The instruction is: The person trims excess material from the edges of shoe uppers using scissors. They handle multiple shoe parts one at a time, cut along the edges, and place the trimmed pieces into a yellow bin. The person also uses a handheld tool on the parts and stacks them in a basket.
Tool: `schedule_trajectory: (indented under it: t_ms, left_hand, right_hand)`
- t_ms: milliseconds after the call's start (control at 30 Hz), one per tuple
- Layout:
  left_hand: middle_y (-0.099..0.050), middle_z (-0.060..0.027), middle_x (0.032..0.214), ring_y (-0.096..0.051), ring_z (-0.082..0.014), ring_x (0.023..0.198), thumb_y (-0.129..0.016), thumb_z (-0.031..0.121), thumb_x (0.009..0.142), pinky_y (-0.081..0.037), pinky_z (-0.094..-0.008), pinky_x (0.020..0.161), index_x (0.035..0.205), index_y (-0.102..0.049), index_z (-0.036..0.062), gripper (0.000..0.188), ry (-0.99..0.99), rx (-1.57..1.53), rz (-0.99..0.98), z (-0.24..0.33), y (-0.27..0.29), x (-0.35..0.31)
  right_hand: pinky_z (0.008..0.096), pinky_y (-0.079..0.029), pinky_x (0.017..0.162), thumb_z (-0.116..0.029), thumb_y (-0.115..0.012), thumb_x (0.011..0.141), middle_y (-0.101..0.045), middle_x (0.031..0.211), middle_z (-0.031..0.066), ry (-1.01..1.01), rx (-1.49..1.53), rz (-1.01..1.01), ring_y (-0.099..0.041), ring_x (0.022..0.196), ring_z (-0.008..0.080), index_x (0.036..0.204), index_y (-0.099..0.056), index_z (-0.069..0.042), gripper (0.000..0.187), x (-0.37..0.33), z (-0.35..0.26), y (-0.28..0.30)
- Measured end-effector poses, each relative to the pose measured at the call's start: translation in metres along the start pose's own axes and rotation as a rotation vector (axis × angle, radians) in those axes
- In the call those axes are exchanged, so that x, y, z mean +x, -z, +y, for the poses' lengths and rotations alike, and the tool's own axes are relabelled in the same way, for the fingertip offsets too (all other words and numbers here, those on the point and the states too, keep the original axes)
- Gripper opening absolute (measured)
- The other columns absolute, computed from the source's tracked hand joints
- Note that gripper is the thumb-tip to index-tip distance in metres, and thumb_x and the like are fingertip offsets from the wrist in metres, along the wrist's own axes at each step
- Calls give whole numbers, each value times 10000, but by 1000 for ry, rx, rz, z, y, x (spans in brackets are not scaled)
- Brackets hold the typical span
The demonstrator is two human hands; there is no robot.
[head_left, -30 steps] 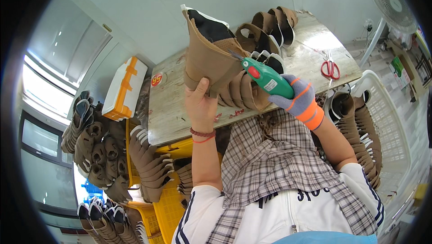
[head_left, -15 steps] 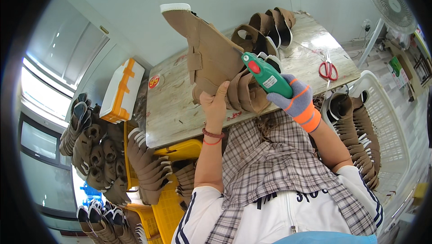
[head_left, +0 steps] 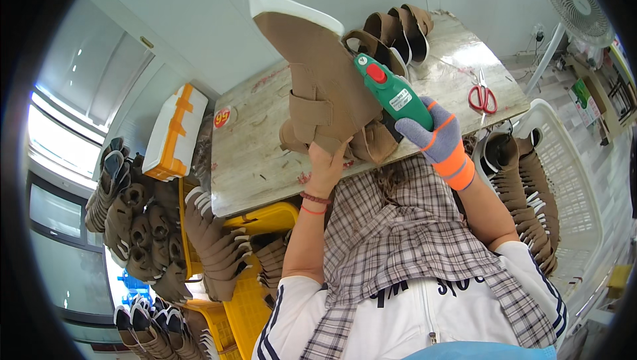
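A brown shoe upper (head_left: pixel 317 68) with a white toe edge and a buckled strap is held up over the table by my left hand (head_left: pixel 326 169). That bare hand pinches its lower end, with red bands round the wrist. My right hand (head_left: pixel 434 133), in a grey and orange glove, is wrapped round a green handheld power tool (head_left: pixel 395 98) with a red button. The tool's front end is at the upper's right edge; its tip is hard to make out. Behind and below the held piece, more brown uppers (head_left: pixel 373 142) lie partly hidden on the table.
On the worn table (head_left: pixel 245 154) lie red-handled scissors (head_left: pixel 483 98) and a row of uppers (head_left: pixel 401 31). Stacked uppers fill a white basket (head_left: pixel 577 181) at right and yellow crates (head_left: pixel 249 313) at left. A white foam box (head_left: pixel 176 131) and a standing fan (head_left: pixel 577 5) flank the table.
The shoe upper has turned in my left hand, showing more of its white toe edge, and shifted slightly right. The tool has moved a little up and stays in my right hand.
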State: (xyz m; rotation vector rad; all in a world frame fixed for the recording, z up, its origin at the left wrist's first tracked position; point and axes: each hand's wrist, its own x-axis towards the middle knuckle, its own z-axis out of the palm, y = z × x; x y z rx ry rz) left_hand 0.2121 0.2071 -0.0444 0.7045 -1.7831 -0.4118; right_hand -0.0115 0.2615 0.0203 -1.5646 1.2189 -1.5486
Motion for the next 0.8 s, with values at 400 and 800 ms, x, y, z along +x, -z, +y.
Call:
schedule_trajectory:
  t_ms: [400, 800]
  left_hand:
    - [-589, -242, 1011, -543, -394, 939, -692, 194, 778, -429, -438, 808, 1003, -569, -78, 373, 431, 686, 119, -151, 169, 15]
    - [-479, -102, 1306, -469, -283, 1134, -657, 325, 854, -344, -423, 978, 1238, -511, 75, 481, 952, -571, 210, -177, 93, -41]
  right_hand:
    - [205, -409, 537, -248, -743, 765, -575, 681, -5, -209, -95, 135, -484, 605, 38, 965, -623, 12, 349, -20, 48, 41]
    - [219, -441, 560, -288, -751, 755, -606, 707, 20, -282, -241, 66, -521, 622, 49, 1035, -624, -2, 419, -31, 78, 49]
